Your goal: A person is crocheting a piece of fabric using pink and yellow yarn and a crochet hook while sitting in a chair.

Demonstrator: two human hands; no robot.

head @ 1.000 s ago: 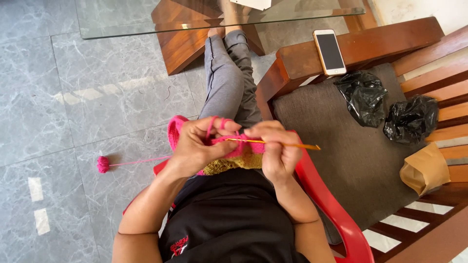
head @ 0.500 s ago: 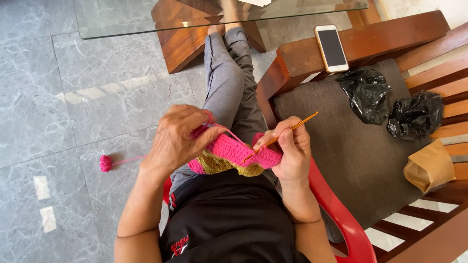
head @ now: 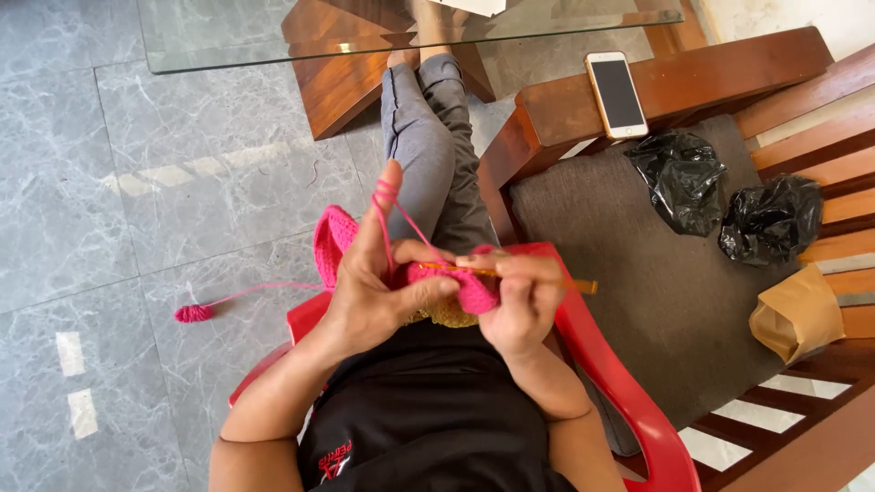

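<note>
Grey marbled stone floor tiles (head: 109, 182) with pale veins cover the left side, crossed by thin grout lines and a few bright patches of daylight. At the top stands a clear glass-topped desk (head: 273, 36) on a dark polished wooden base (head: 333, 87). To the right sits a brown slatted wooden sofa (head: 802, 109) with a broad flat armrest (head: 711, 77) and a grey-brown fabric seat cushion (head: 638, 301). A glossy red plastic chair (head: 629, 410) stands just beside the sofa, its rim curving across the lower middle.
</note>
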